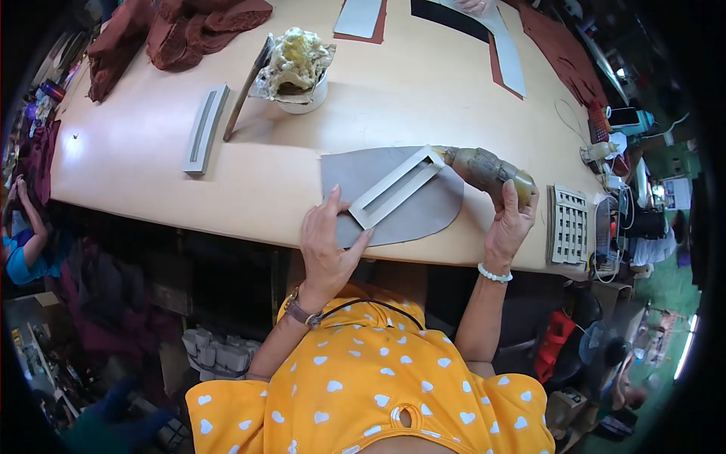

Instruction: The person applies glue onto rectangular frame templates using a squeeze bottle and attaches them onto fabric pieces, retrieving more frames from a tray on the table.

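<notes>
My right hand (pixel 511 227) is wrapped around the rounded end of a glue-crusted squeeze bottle (pixel 484 168). The bottle lies tilted, its narrow tip at the upper end of a pale rectangular frame (pixel 397 188) with a long slot. Under that frame is a grey, leather-like sheet (pixel 446 200) with a rounded right side, flat on the table. My left hand (pixel 327 238) rests on the sheet's lower left edge, thumb and fingers spread around the frame's lower end. Whether its fingertips press on the frame itself is hard to tell.
A white tub (pixel 314 98) heaped with yellowish dried glue stands behind, a stick (pixel 246 94) leaning on it. Another slotted frame (pixel 206 130) lies left; stacked frames (pixel 567 227) sit right. Brown material (pixel 189 30) and cut strips (pixel 508 57) lie farther back, near another person's hand (pixel 473 6).
</notes>
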`<control>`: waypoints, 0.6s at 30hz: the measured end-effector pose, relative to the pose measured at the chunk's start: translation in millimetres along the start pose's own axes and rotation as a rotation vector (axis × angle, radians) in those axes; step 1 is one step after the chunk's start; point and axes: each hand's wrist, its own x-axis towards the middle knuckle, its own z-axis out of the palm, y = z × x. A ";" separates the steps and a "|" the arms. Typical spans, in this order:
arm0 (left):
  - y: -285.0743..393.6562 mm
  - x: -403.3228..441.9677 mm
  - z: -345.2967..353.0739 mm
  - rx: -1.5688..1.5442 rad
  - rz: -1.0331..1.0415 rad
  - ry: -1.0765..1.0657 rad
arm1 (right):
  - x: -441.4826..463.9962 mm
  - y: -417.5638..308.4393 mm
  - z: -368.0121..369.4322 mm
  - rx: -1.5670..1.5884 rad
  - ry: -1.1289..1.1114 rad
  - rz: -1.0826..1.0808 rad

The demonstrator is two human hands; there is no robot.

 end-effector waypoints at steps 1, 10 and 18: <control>0.2 -0.2 0.4 0.004 -0.003 -0.002 | 0.6 1.1 0.3 -0.025 0.004 -0.014; 1.4 -0.7 -0.4 0.009 -0.018 -0.021 | 2.1 5.1 6.4 -0.112 0.046 -0.082; 0.7 -0.3 0.0 0.025 -0.004 -0.016 | 5.5 9.8 3.9 -0.124 0.044 -0.084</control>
